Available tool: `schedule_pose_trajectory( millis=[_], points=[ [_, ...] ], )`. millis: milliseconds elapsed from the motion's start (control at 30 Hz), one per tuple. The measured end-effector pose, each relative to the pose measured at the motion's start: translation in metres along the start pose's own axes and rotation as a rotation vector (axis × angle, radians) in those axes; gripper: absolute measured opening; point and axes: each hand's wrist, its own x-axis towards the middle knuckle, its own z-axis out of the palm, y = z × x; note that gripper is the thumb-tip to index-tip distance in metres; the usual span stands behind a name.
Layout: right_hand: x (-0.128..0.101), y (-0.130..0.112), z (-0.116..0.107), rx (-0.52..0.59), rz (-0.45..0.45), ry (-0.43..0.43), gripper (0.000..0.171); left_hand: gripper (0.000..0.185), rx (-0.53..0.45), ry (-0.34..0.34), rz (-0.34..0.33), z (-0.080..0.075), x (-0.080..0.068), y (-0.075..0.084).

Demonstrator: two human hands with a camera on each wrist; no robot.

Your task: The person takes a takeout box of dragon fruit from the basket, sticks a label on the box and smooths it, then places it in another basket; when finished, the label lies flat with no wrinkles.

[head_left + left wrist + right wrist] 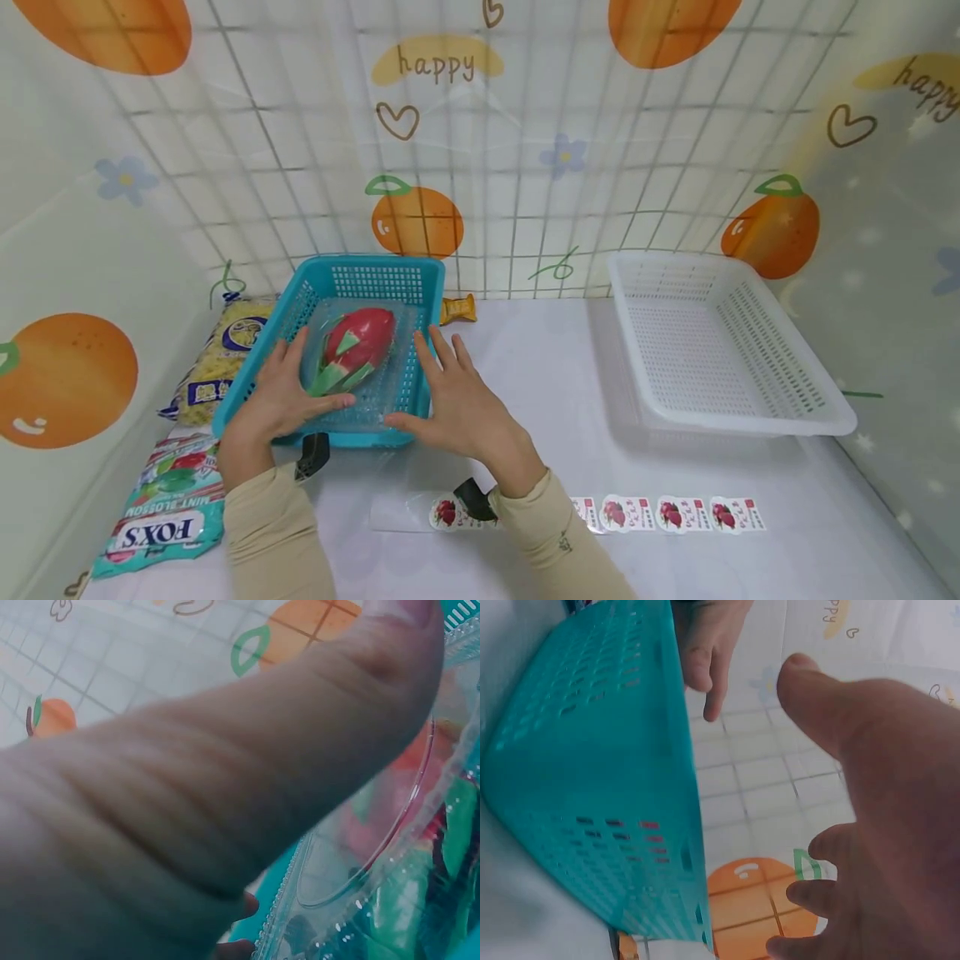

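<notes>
A clear plastic clamshell box [390, 392] lies in a teal basket [420, 268], with a red dragon fruit [372, 333] with green scales inside it. My left hand [279, 398] is over the basket's left side, fingers spread, close to the box's left edge; whether it touches the box I cannot tell. Over the basket's right rim hovers my right hand [468, 410], its fingers apart and holding nothing. The right wrist view shows that hand [870, 810] beside the basket wall [630, 772], apart from it. In the left wrist view the thumb [247, 757] covers much of the box.
A white basket [652, 367] stands at the right. Left of the teal basket lie a yellow-and-blue food bag [217, 358] and a FOX'S candy bag [176, 500]. A small orange-wrapped candy [459, 309] sits behind. A strip of dragon fruit stickers [628, 513] lies in front.
</notes>
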Motion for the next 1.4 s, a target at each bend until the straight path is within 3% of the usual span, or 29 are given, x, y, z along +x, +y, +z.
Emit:
schedule_pose_trajectory(
  millis=[467,1400],
  points=[
    [0.012,-0.019,0.012,0.073,-0.079,-0.009,0.106,0.139,0.029,-0.021,0.012,0.001,0.000,0.001],
    [0.029,-0.042,0.030,0.095,-0.078,-0.032,0.103,0.129,0.033,-0.057,0.004,0.002,-0.002,0.002]
  ],
)
